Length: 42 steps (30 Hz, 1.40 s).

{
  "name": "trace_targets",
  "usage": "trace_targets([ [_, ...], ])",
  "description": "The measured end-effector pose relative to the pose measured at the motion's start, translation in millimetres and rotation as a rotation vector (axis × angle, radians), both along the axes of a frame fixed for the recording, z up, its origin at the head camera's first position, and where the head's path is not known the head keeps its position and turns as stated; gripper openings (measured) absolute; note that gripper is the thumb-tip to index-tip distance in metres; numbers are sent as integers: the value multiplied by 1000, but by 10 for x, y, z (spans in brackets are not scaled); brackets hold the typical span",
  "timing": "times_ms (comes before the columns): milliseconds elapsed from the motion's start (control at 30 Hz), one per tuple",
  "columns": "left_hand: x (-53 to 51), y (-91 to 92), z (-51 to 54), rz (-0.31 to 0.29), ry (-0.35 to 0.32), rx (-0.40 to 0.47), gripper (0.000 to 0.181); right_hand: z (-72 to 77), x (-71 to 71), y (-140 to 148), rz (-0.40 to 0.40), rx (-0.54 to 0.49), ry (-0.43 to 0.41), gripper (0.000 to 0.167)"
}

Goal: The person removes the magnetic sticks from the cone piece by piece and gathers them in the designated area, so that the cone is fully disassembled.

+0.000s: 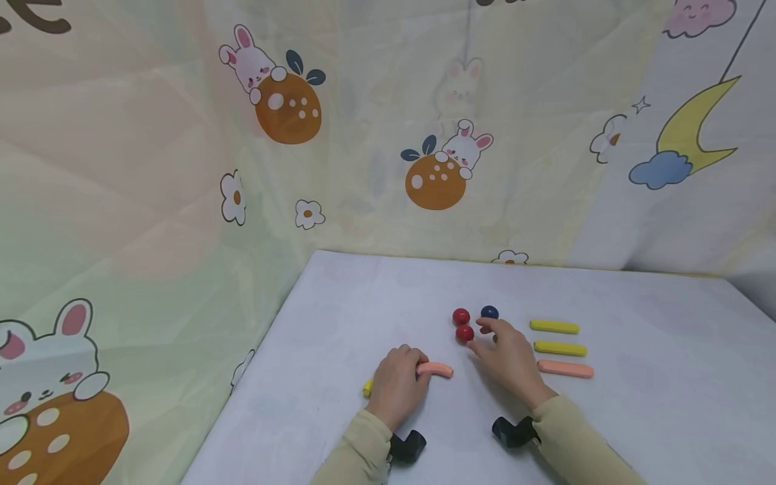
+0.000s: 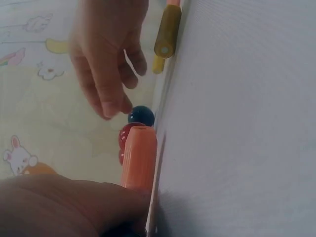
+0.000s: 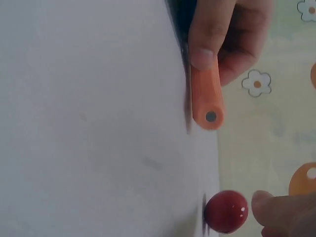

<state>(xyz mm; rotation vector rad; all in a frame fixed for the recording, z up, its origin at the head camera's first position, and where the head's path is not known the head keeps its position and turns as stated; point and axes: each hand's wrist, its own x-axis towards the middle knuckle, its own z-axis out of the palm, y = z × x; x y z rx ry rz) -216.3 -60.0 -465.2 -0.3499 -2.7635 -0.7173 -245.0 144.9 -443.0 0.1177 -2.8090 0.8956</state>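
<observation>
My left hand [image 1: 398, 382] grips a curved orange magnetic rod [image 1: 436, 368] near the table; its free end points right and has a grey metal dot [image 3: 211, 116]. A yellow rod [image 1: 367, 388] pokes out on that hand's left side, mostly hidden. Something dark blue [image 3: 181, 15] shows under the hand, its shape unclear. My right hand [image 1: 509, 360] hovers with loosely bent fingers beside two red balls [image 1: 461, 316] and a blue ball [image 1: 489, 311]. In the right wrist view, a fingertip [image 3: 262, 201] lies close to a red ball [image 3: 226, 212], a small gap between them.
Right of the right hand lie two yellow rods [image 1: 554, 327] and a straight orange rod [image 1: 566, 368], roughly parallel. The white table [image 1: 291, 431] meets a printed cloth backdrop [image 1: 376, 135] at the back and left. Each wrist wears a black camera [image 1: 514, 432].
</observation>
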Motion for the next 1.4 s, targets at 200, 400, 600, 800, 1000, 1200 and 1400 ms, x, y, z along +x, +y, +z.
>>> trace_targets([
  [200, 27, -11, 0, -107, 89, 55, 13, 16, 409, -196, 47, 53, 98, 31],
  [400, 59, 10, 51, -241, 112, 77, 17, -36, 567, -275, 49, 91, 123, 21],
  [600, 70, 31, 48, -276, 96, 84, 19, -83, 609, -258, 47, 121, 161, 23],
  [800, 41, 1, 52, -251, 18, 27, 39, -97, 623, -208, -12, 118, 203, 19],
  [1000, -20, -80, 54, -281, -29, -4, 36, -103, 631, -126, -39, 111, 268, 17],
  [1200, -49, -94, 11, -220, -28, 53, 36, -89, 674, -91, -64, 103, 230, 16],
  [1400, -42, -101, -14, -95, -40, 122, 36, -84, 785, 61, -91, 35, 207, 17],
])
